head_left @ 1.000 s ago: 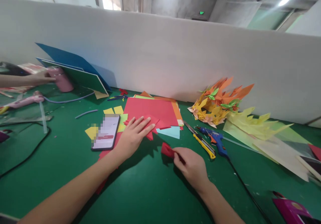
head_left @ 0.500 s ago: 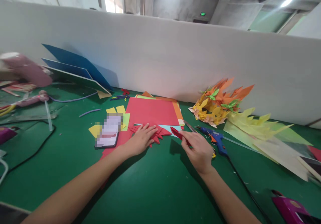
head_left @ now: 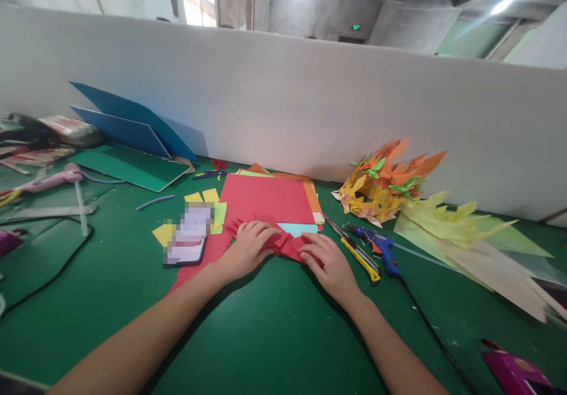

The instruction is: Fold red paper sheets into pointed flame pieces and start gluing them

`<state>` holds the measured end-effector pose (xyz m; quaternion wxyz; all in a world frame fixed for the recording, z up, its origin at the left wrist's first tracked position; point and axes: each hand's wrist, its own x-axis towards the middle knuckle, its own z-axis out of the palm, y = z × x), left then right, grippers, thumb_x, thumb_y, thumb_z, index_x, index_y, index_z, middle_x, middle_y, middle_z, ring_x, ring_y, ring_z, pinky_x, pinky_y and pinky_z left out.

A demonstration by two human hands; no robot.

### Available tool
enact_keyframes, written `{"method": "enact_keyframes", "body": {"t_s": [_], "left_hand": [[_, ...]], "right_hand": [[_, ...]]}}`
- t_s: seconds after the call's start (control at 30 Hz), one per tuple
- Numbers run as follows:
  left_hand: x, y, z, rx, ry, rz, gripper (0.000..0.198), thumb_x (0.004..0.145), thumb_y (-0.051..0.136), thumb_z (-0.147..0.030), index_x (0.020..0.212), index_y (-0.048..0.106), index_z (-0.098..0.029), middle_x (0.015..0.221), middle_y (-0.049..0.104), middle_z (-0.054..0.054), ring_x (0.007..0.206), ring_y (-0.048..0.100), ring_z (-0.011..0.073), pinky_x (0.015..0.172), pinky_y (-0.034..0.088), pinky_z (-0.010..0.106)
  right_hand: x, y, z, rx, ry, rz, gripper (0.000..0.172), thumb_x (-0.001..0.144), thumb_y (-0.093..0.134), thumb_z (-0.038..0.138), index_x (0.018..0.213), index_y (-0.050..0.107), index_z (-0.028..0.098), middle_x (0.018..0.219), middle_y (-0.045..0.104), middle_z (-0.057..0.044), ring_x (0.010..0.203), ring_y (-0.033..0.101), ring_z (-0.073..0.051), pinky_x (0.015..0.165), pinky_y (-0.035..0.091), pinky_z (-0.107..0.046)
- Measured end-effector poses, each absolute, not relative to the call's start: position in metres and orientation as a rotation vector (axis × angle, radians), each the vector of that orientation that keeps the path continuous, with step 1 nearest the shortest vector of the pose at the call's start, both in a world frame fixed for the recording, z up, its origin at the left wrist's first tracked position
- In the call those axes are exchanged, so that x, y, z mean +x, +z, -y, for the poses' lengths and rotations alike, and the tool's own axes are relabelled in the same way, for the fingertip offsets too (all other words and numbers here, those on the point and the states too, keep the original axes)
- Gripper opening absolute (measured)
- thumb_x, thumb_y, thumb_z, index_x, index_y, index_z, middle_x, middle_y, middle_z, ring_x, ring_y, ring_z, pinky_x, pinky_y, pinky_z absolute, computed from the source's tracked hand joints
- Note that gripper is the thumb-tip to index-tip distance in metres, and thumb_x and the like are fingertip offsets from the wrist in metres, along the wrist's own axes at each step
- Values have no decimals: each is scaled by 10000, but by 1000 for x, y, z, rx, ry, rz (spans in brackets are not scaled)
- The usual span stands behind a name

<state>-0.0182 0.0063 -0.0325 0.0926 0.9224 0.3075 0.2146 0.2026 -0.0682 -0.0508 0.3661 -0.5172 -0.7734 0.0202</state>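
Red folded paper (head_left: 286, 244) with pointed pieces lies between my hands on the green table. My left hand (head_left: 251, 244) presses on its left part, with the fingers bent over the folds. At its right end, my right hand (head_left: 330, 263) holds a red piece against the rest, thumb and fingers closed on the paper. How the pieces join under my fingers is hidden. Just behind sits a stack with a red sheet (head_left: 268, 197) on top, and a light blue sheet (head_left: 297, 228) shows at its front edge.
A yellow utility knife (head_left: 363, 260) and a blue glue gun (head_left: 386, 253) lie to the right. Beyond them are an orange and yellow paper crown (head_left: 385, 185) and pale green paper (head_left: 447, 224). At left are a phone (head_left: 189, 235), boards (head_left: 133, 167) and a pink glue gun (head_left: 55, 179).
My right hand has brought its red piece left and down to the other red paper. My left fingers have curled. At far left, a pink object is gone and the green board lies flatter.
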Motion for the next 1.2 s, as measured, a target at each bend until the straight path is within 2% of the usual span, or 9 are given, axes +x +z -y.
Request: {"method": "enact_keyframes", "body": {"t_s": [0.13,0.27,0.4,0.47,0.53,0.6,0.73,0.9,1.2], "left_hand": [[-22,-27,-2,2746,640,-833,244,884,471,-62,1025,599,-214,1098,627,68,1086,503,254,947,380,460],[-26,-25,2,2733,687,-740,113,855,576,-136,925,617,-216,1078,611,56,1115,497,254,999,371,464],[-26,-24,3,2652,831,-648,70,901,555,-206,896,624,-195,997,619,62,1108,507,235,1006,407,432],[-26,-24,3,2635,863,-639,134,925,499,-173,894,628,-190,958,621,61,1098,512,223,1002,418,424],[-27,-24,5,2614,896,-632,149,923,493,-156,902,636,-196,946,620,60,1094,518,224,982,436,428],[-31,-24,7,2597,925,-624,167,914,498,-138,898,649,-210,927,623,53,1091,525,226,965,447,436],[-37,-23,12,2561,982,-612,226,897,486,-100,844,670,-220,863,636,46,1078,550,228,947,461,441],[-37,-21,15,2522,1051,-524,226,877,497,-81,818,671,-213,806,625,43,1041,576,225,888,499,422],[-38,-13,21,2486,906,-453,233,864,499,-73,812,680,-210,781,618,38,1145,555,235,946,479,454]], "right_hand": [[202,-61,67,-1466,217,1800,144,894,509,298,988,564,205,1149,636,-131,1161,555,-288,927,474,-480],[201,-66,69,-1496,338,1720,437,780,618,272,1187,476,198,1124,618,-126,1051,606,-287,887,500,-472],[200,-54,79,-1449,597,1622,563,785,557,217,1321,389,197,869,626,-28,792,648,-211,778,536,-394],[201,-45,87,-1424,710,1636,480,779,552,223,1255,489,201,796,623,-6,727,634,-195,734,536,-363],[204,-37,96,-1394,829,1661,282,786,570,256,1058,629,212,900,669,-37,836,648,-203,784,528,-354],[209,-33,103,-1367,883,1642,160,791,590,309,882,676,210,887,684,-42,830,651,-204,762,530,-337],[216,-34,106,-1391,894,1472,281,759,649,465,833,685,196,803,710,-48,728,654,-207,663,540,-324],[216,-39,101,-1430,931,1306,450,730,644,585,921,681,179,879,747,-89,777,683,-245,714,553,-379],[206,-30,105,-1431,853,1463,295,763,599,455,847,645,176,833,715,-68,771,662,-227,721,536,-360]]}}
